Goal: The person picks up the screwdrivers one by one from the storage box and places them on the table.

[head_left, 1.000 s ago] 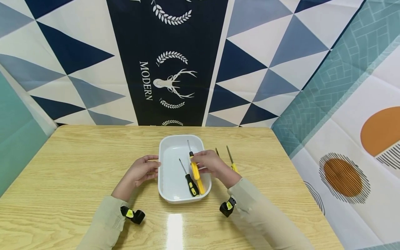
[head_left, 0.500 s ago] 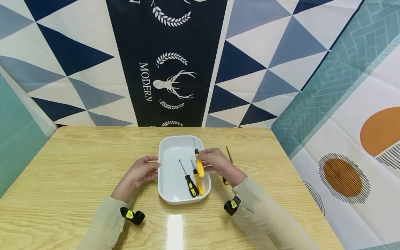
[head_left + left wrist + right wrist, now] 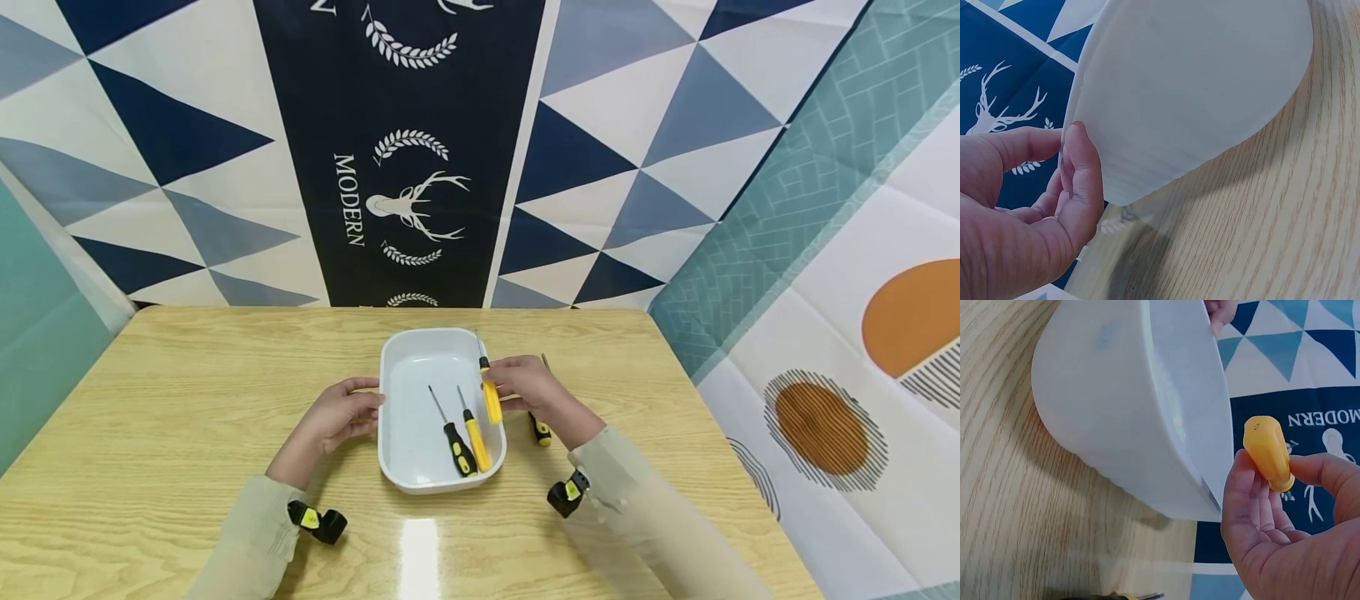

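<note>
My left hand [image 3: 341, 412] pinches the left rim of a white tray [image 3: 411, 367] between thumb and fingers, as the left wrist view also shows. Inside the tray lie a black-and-yellow screwdriver [image 3: 461, 450] and a yellow-handled screwdriver [image 3: 477, 442], side by side with tips pointing away. Over the tray's right rim, my right hand [image 3: 538, 392] holds another yellow screwdriver [image 3: 491, 400] by its handle, tip away from me. In the right wrist view, thumb and fingers pinch that yellow handle [image 3: 1266, 447]; its shaft is hidden there.
Right of the tray, a black-and-yellow handle [image 3: 540, 430] lies on the wooden table [image 3: 187, 400], partly covered by my right hand. A metal shaft tip [image 3: 546, 362] shows beyond the hand; whether both belong to one screwdriver I cannot tell. Patterned cloth [image 3: 408, 200] hangs behind.
My right hand has carried the yellow screwdriver rightward, from over the tray's inside to its right rim. The tray's yellow screwdriver now shows fully. My left hand stays put.
</note>
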The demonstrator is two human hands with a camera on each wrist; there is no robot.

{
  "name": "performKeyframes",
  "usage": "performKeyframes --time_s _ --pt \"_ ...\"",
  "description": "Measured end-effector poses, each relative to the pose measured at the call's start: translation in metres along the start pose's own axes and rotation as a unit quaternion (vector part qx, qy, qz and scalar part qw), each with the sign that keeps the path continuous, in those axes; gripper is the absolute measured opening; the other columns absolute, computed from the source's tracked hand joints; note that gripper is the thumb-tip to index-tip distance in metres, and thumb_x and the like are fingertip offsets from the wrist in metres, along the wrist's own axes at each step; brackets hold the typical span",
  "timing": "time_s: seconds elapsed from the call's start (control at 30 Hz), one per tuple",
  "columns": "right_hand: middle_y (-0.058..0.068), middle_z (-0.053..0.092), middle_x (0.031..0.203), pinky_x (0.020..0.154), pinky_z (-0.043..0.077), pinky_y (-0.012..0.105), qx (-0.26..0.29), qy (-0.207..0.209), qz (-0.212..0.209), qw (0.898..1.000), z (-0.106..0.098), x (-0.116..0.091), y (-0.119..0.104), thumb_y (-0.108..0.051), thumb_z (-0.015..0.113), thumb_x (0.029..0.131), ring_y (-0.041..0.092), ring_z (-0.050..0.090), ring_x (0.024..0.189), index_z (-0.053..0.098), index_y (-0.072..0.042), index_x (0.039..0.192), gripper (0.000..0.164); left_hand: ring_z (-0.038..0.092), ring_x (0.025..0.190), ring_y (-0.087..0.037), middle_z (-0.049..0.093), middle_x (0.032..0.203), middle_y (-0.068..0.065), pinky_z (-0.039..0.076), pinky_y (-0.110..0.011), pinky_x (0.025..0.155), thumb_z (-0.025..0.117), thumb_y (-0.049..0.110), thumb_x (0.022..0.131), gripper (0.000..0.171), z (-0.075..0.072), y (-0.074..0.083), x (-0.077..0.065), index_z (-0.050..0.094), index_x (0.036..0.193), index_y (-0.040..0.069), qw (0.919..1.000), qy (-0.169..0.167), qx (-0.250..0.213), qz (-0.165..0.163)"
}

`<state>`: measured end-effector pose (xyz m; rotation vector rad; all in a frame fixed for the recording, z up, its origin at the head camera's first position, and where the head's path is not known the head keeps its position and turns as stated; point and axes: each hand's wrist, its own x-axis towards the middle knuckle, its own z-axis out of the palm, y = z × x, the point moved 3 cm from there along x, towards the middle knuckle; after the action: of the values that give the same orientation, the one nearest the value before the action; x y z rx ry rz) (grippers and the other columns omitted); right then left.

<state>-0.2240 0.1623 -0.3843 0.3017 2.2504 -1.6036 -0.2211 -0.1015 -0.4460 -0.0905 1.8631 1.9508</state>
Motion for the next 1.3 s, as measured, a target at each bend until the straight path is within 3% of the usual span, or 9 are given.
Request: performKeyframes --time_s 1.3 --pt "0.012 0.057 0.107 0.075 0.053 0.031 -0.002 0.015 -0.003 1.0 -0.043 0.004 0.02 -0.021 0.058 0.082 0.021 0.057 0.09 0.047 -0.001 0.121 0.045 0.057 0.07 -0.012 0.057 0.084 -0.006 0.054 -0.026 0.067 0.058 0.014 0.084 0.052 -0.001 -0.002 0.0 0.035 0.128 0.001 1.0 -0.005 -0.006 0.004"
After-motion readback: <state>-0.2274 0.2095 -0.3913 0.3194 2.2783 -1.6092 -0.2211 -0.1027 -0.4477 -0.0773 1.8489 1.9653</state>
